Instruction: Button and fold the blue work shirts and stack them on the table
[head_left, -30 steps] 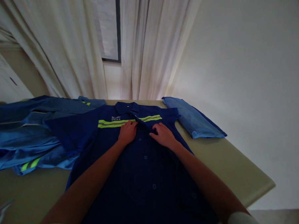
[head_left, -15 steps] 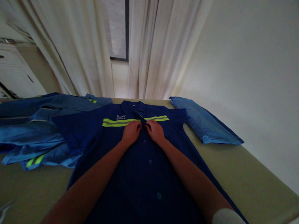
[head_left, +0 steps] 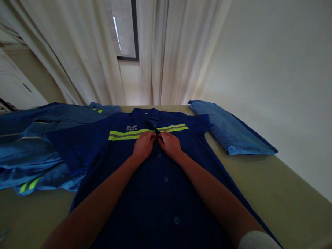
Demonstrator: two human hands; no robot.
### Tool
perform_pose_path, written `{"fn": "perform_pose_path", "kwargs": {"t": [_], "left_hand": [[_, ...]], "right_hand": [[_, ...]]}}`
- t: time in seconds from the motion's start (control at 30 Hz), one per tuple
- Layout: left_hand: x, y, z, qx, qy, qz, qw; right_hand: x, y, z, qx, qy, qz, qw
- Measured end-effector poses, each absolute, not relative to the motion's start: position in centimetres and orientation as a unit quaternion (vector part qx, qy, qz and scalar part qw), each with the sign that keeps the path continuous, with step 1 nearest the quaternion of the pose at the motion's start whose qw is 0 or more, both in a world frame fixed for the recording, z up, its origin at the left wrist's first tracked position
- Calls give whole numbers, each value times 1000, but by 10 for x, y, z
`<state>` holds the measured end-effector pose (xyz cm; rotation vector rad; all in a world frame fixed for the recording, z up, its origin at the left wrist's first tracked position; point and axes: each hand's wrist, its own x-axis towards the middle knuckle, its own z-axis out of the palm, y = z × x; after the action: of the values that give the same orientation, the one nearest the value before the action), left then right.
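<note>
A dark blue short-sleeved work shirt (head_left: pixel 136 203) lies spread out with its collar (head_left: pixel 145 115) at the far end. A yellow-green reflective stripe (head_left: pixel 125 135) crosses its chest, beside a pale printed logo. Both hands meet at the front placket just below the stripe. My left hand (head_left: pixel 144 143) pinches the placket edge, fingers closed. Close beside it, my right hand (head_left: pixel 169 143) is closed on the other edge. Cloth and fingers hide whatever lies between the fingertips. Further down the placket show several buttons, one of them (head_left: pixel 166 179) midway along.
Crumpled lighter blue workwear (head_left: pixel 32 156) with reflective strips lies at the left. A folded blue garment (head_left: pixel 232 132) rests on the tan surface (head_left: pixel 270 193) at the right, by the white wall (head_left: pixel 284 68). Behind hang pale curtains (head_left: pixel 77 51); a white cabinet (head_left: pixel 10 80) stands back left.
The view has shifted slightly. My two hands have drawn a little closer together at the placket, still pinching the shirt; the raised flap of cloth between them looks smaller.
</note>
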<state>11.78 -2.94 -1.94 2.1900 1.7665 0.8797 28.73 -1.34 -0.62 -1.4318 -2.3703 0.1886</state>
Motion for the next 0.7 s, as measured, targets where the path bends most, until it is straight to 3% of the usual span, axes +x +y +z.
{"fn": "perform_pose_path", "kwargs": {"t": [0.17, 0.7], "left_hand": [[123, -40, -16, 768, 584, 262, -2], [121, -29, -21, 769, 555, 309, 73]], "right_hand": [[290, -12, -10, -481, -844, 74, 225], [286, -13, -8, -488, -841, 83, 219]]}}
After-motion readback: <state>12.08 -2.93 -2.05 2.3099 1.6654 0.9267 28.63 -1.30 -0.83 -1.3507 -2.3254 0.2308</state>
